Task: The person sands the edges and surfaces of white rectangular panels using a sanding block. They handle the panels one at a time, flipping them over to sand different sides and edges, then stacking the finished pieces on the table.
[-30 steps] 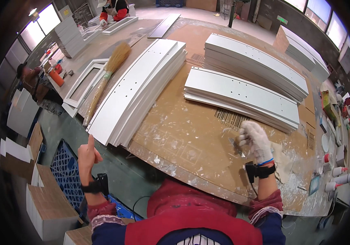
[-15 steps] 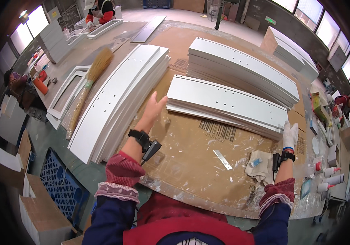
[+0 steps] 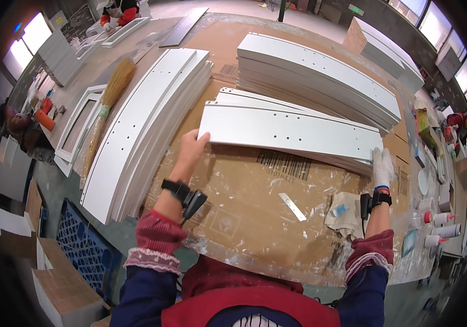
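A long white drilled panel [image 3: 315, 134] lies askew over the nearer stack of white panels [image 3: 250, 97], its left end swung toward me. My bare left hand [image 3: 192, 147] grips that left end, thumb on the top face and fingers beneath. At the right end, my gloved right hand [image 3: 382, 166] holds the panel's corner, its fingers along the edge. Both hands are closed on the same panel. Behind it stands a taller stack of white panels [image 3: 321, 65]. Another stack [image 3: 135, 125] stands left of my left hand.
Cardboard [image 3: 233, 191] covers the table. A metal ruler [image 3: 292, 206] and a cloth [image 3: 348, 215] lie in front of me. Glue bottles [image 3: 435, 240] stand at the right. A straw broom [image 3: 108, 103] and white frames [image 3: 78, 125] lie far left. Another person [image 3: 121, 12] works at the back left.
My left hand has closed on the top panel's left end and drawn it toward me, off line with the stack. My right hand stays at the right end. The view has shifted slightly.
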{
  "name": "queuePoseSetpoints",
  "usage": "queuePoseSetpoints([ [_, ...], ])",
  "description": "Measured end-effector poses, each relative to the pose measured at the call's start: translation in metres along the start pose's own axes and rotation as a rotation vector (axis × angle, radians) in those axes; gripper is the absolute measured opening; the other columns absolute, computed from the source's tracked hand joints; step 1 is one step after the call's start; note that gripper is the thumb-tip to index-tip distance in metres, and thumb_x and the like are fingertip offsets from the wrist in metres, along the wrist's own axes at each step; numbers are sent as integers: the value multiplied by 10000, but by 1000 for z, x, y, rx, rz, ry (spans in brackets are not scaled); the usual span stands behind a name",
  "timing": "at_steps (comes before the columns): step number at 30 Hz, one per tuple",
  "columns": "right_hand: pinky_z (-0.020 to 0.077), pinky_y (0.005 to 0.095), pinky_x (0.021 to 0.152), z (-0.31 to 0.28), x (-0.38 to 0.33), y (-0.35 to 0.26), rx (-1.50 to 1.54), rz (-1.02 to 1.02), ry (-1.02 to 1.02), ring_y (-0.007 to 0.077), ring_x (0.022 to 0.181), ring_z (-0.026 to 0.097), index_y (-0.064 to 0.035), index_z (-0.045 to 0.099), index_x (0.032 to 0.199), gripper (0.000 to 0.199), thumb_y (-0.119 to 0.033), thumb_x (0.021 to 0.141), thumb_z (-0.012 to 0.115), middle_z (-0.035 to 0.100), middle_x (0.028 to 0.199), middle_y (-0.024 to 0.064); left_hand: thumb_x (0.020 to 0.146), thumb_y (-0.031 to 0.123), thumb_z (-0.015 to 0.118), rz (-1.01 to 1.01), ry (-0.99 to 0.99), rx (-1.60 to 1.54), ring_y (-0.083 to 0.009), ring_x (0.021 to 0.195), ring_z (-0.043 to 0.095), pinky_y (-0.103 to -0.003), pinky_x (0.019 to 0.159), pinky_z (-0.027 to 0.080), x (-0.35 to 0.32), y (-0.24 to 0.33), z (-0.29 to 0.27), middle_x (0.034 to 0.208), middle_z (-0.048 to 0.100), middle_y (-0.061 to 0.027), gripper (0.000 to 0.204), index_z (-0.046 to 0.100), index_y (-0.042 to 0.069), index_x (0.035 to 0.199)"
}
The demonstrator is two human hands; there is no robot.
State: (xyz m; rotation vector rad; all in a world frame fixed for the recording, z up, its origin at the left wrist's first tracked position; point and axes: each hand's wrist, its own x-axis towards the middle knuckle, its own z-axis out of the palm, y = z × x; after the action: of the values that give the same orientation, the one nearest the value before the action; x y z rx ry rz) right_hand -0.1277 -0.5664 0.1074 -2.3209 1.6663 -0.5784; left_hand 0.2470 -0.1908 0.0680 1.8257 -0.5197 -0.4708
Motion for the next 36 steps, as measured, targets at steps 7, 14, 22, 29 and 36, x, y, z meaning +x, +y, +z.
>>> queuePoseSetpoints([
  [7, 384, 463, 930, 14, -28, -32, -159, -241, 18, 390, 1102, 490, -67, 478, 1270, 586, -483, 858, 445, 535, 1172, 222, 925, 195, 504, -295, -102, -983, -280, 1080, 582, -383, 929, 478, -137, -57, -56, 1204, 562, -164, 416, 447, -50, 1256],
  [14, 373, 413, 982, 24, -59, -57, 216, -389, 16, 359, 1190, 446, -50, 409, 1334, 606, -401, 857, 535, 473, 1286, 193, 879, 163, 567, -379, -61, -1035, -300, 1069, 591, -418, 934, 491, -236, -88, -68, 1196, 566, -168, 466, 422, -28, 1279],
  [22, 413, 431, 927, 13, -165, -15, -236, -416, -93, 375, 1117, 467, -52, 450, 1304, 580, -383, 841, 560, 497, 1211, 184, 878, 92, 569, -517, 14, -1264, -301, 1160, 524, -449, 981, 448, -302, -101, -20, 1262, 508, -134, 501, 366, 22, 1331],
  [29, 449, 432, 849, 11, -163, -22, -78, -267, -234, 375, 997, 536, -56, 487, 1272, 531, -370, 851, 562, 556, 1053, 194, 887, 135, 549, -619, -24, -1480, -296, 1163, 523, -441, 1009, 421, -301, -100, -22, 1237, 541, -143, 428, 427, 11, 1279],
  [36, 457, 383, 855, -4, -135, -49, 158, -431, -203, 337, 1023, 559, -81, 543, 1215, 378, -199, 856, 557, 569, 1105, 185, 882, 143, 562, -652, -21, -1359, -299, 1138, 541, -438, 996, 433, -298, -95, -17, 1220, 551, -140, 438, 430, 8, 1277],
])
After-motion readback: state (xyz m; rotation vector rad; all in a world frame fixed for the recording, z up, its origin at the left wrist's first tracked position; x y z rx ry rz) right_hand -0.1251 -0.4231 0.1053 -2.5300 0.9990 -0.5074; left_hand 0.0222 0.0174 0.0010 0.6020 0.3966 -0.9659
